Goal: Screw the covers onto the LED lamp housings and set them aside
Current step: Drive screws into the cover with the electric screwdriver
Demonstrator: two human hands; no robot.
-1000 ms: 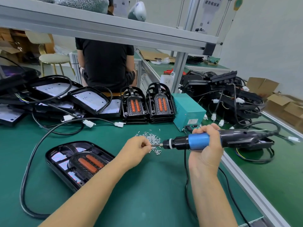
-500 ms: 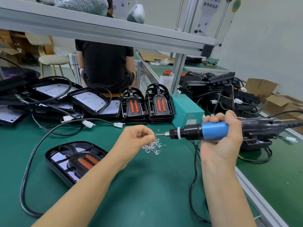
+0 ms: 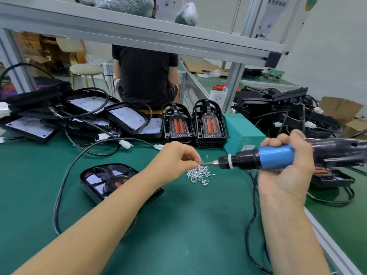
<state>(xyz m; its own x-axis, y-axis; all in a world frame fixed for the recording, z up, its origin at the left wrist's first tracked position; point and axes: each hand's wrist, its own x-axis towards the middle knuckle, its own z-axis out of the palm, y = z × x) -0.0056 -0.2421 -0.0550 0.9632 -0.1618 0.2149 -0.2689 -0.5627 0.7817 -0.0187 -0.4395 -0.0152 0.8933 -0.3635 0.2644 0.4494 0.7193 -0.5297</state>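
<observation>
My right hand (image 3: 286, 171) grips a blue and black electric screwdriver (image 3: 278, 157), held level with its bit pointing left. My left hand (image 3: 176, 159) pinches a small screw at the bit's tip, just above a pile of silver screws (image 3: 198, 174) on the green mat. A black LED lamp housing (image 3: 103, 179) with its cover on lies at the left, partly hidden by my left forearm. Its black cable (image 3: 65, 179) loops across the mat.
Two stacks of black covers with orange inserts (image 3: 194, 126) stand behind the screws, beside a teal power box (image 3: 242, 133). Open housings (image 3: 79, 116) pile at the back left, more lamps (image 3: 288, 114) at the right. A person in black (image 3: 145, 76) sits beyond the bench.
The screwdriver has risen and swung right, then come back towards my left hand. My left hand has lifted off the screw pile, and its fingers now meet the bit's tip.
</observation>
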